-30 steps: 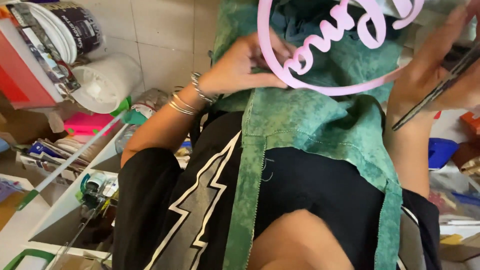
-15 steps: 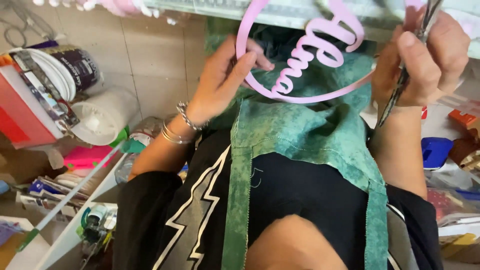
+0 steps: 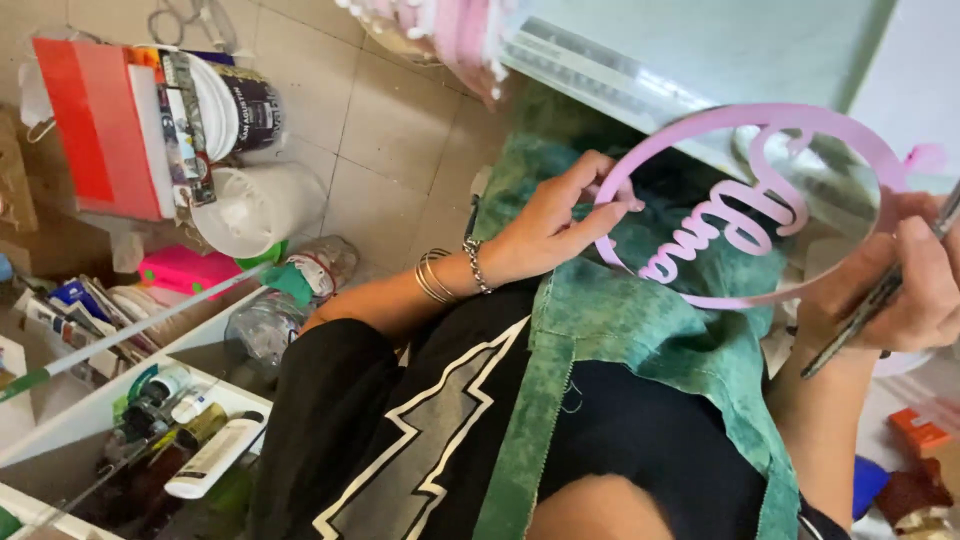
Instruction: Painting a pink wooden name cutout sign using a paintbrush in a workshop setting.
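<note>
— What are the hands doing with the pink hoop (image 3: 640,160)?

— The left hand (image 3: 545,225) pinches the hoop's left rim, fingers closed on the thin pink band with the thumb below. The hoop is held upright in the air in front of the person's chest, above the green apron (image 3: 650,340). Inside the ring runs a cut-out piece of looping pink script, joined to the rim on both sides.

— And the right hand?

— The right hand (image 3: 915,290) sits at the hoop's right edge, fingers curled tight round a slim dark tool (image 3: 870,310) that slants down to the left. It looks like a brush or pen, though the tip is too blurred to tell which. Whether that hand also touches the rim cannot be made out; the two overlap in the view.

— So the hands are apart?

— Yes, one on each side of the ring, with the script between them.

— What is worn on the left wrist?

— Several thin bangles (image 3: 435,277) and a beaded bracelet (image 3: 474,265) just beside them. The sleeve below is black, and the shirt shows a white lightning shape.

— What lies around?

— On the tiled floor (image 3: 390,110) to the left stand a red and white box (image 3: 100,125), a dark paint can (image 3: 250,105) and a white bucket (image 3: 255,205). A bright pink object (image 3: 190,270) lies lower, near a clear plastic bottle (image 3: 270,320). A white shelf (image 3: 90,400) at lower left holds tubes and small bottles, among them a white tube (image 3: 215,455). An orange box (image 3: 920,430) shows at lower right.
</note>
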